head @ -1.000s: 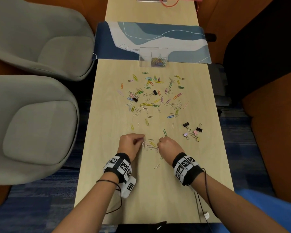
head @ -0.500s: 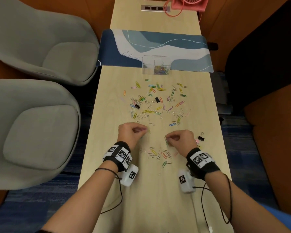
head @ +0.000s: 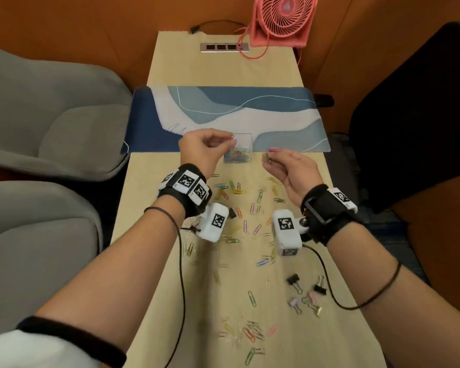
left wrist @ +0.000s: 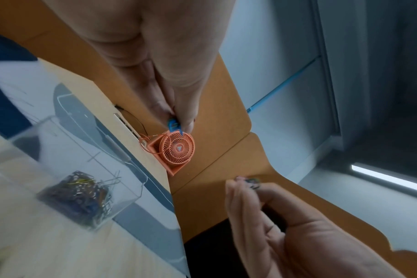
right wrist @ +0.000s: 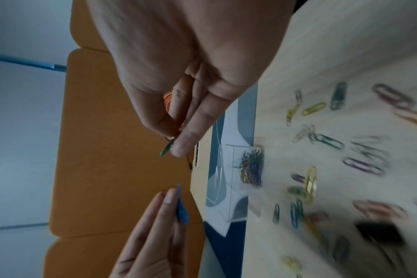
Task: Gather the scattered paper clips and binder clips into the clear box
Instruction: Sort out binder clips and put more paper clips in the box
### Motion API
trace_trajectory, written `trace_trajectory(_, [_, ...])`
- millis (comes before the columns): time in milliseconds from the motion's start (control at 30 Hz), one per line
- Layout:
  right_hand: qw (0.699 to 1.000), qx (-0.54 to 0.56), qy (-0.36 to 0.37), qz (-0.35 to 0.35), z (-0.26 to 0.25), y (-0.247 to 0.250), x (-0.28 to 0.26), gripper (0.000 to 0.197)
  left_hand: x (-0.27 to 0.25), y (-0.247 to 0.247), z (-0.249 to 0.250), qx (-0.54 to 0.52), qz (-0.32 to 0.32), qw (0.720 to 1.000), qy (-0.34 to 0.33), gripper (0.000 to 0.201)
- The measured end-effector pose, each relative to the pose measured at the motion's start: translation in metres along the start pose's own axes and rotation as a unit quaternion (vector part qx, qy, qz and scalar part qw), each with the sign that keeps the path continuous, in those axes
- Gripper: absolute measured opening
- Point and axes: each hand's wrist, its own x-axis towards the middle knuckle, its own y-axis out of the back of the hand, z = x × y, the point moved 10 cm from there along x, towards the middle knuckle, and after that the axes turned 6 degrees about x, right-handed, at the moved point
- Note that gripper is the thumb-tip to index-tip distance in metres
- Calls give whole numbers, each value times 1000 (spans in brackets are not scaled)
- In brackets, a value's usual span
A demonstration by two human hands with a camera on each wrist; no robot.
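Note:
The clear box [head: 246, 140] stands at the desk mat's near edge with a heap of coloured paper clips inside; it also shows as the box [left wrist: 83, 178] and the box [right wrist: 236, 180]. My left hand [head: 230, 138] hovers at the box's left rim and pinches a blue paper clip [left wrist: 173, 126]. My right hand [head: 268, 156] is just right of the box, pinching paper clips, one pink [head: 274, 149]. Loose paper clips [head: 250, 208] cover the table under both wrists. Several binder clips [head: 294, 280] lie at the near right.
A blue-and-white desk mat [head: 223, 115] crosses the table behind the box. A pink fan [head: 282, 19] and a socket strip [head: 225, 47] sit at the far end. Grey chairs [head: 51, 115] flank the left and a black chair [head: 422, 115] the right. Wrist camera cables hang over the table.
Both hands rose from the near pile of paper clips and travelled forward to the clear box, each carrying pinched clips. The head view tilted up and now shows the fan.

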Motion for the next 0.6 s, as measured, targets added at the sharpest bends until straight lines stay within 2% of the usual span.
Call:
trace_trajectory(167, [994,-91,52,31,-14,-4,78,8,56,-28,-29,-27,21,999,9,12])
trace_trajectory(267, [973,-198,114,36,-22,-11,116,9,77,-42,-42,-9,16,1000,-13,12])
trace_trajectory(333, [950,-269,157,28,-26,-18,134,11,86,-48,-46,3,17,999,-43,12])
trace_trajectory(467, [882,-404,243,-7,-27,-39,152,12,88,-57,-57,66,5,993,-102,15])
trace_trajectory(600, [831,-468,299,-36,-18,-58,154,10,85,-62,-56,91,-3,984,-154,17])
